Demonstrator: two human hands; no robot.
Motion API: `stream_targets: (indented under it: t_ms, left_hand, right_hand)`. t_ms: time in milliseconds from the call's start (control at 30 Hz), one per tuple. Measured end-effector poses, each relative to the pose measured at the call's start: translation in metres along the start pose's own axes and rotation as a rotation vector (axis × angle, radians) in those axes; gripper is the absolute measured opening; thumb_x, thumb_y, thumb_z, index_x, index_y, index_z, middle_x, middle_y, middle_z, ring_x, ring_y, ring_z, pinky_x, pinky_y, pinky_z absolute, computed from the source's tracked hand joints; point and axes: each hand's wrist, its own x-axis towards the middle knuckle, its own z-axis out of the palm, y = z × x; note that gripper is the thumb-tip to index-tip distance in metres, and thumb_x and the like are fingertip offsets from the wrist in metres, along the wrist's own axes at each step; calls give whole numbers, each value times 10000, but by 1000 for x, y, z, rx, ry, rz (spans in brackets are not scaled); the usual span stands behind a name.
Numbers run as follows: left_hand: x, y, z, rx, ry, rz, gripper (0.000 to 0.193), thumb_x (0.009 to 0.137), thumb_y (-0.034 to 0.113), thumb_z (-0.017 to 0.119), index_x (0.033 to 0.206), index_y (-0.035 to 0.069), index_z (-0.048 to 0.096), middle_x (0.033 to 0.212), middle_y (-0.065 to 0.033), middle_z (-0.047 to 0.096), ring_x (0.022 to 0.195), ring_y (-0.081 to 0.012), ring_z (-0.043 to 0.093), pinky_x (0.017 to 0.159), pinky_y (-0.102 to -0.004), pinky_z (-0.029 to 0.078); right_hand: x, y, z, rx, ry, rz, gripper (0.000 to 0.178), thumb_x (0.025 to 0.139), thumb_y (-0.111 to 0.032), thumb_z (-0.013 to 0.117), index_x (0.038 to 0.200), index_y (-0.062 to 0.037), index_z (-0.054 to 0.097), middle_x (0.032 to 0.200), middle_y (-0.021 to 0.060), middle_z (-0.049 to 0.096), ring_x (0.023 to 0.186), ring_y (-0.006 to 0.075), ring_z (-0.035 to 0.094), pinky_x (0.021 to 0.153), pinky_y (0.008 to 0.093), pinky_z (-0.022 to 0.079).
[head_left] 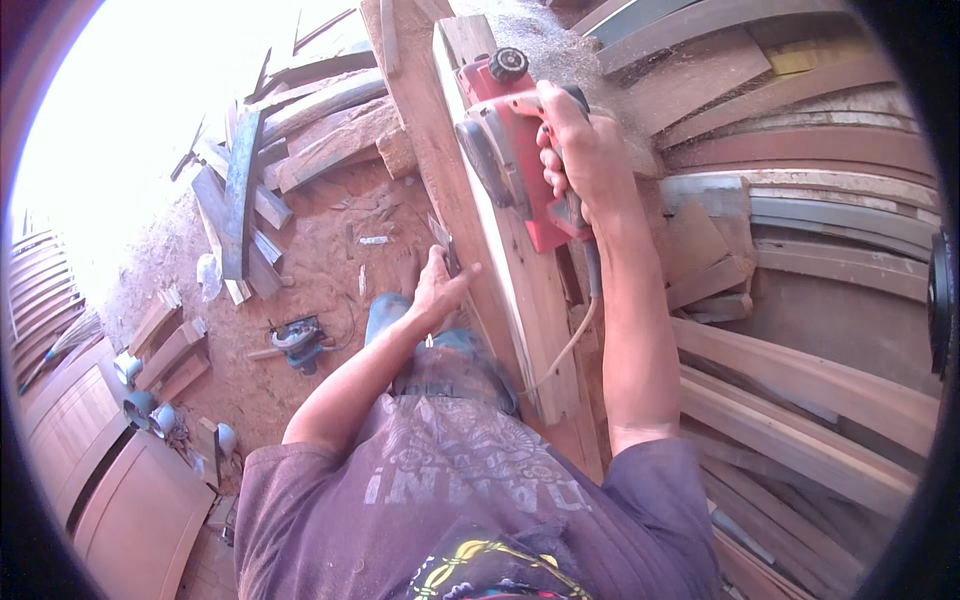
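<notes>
At the far left, finished wooden door panels (110,470) lie on the ground, with a few small tins (140,405) just beside them and short offcuts (170,345) a little farther off. Further right, a heap of rough planks and scrap timber (270,150) sprawls over the sawdust-covered floor (320,240), and a small power tool (298,340) rests on that floor near the person's left elbow. The left hand (440,285) presses against the left edge of a long pale plank (505,240) that runs from near to far through the middle of the scene; its thumb sticks out to the right onto the wood while the other fingers are bunched against the edge, and whether they pinch anything cannot be told. On top of this plank, toward its far end, sits a red electric planer (505,140) with a black knob at its front. The right hand (585,155) wraps around the planer's handle, fingers curled tight and pressed together around the grip. A pale power cord (575,335) hangs from the planer's near end down beside the plank. To the right, stacked boards and curved wooden pieces (800,200) fill the ground out to the edge of view.
</notes>
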Motion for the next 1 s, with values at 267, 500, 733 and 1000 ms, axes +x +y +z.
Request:
stream_targets:
  t_ms: [267,500,733,1000]
  left_hand:
    - [11,-8,2,149,67,83,685,901,379,816,1273,-41,423,1038,-242,697,881,-315,703,765,-443,575]
    - [-4,27,-12,199,-33,-27,769,898,509,760,1356,-3,415,1250,-338,658,1195,-495,651,996,-556,499]
    - [5,11,-7,46,17,56,661,885,422,808,1265,-5,477,1104,-227,689,941,-321,707,830,-455,558]
    - [16,5,3,22,86,139,605,905,296,839,1300,-24,511,1121,-163,713,1010,-232,692,866,-380,578]
  right_hand:
    - [111,-51,36,0,-4,-115,437,931,-419,613,978,-19,782,648,-5,517,475,91,460,441,294,388]
    - [172,-88,54,-101,80,-326,542,988,-529,609,938,-12,763,665,24,604,500,113,554,476,291,458]
    - [75,-36,25,215,11,-481,639,1046,-593,558,1168,21,690,745,-4,521,591,74,490,504,252,384]
    - [-176,103,-71,46,218,-178,673,1095,-610,454,1133,26,672,797,16,573,562,70,465,475,253,347]
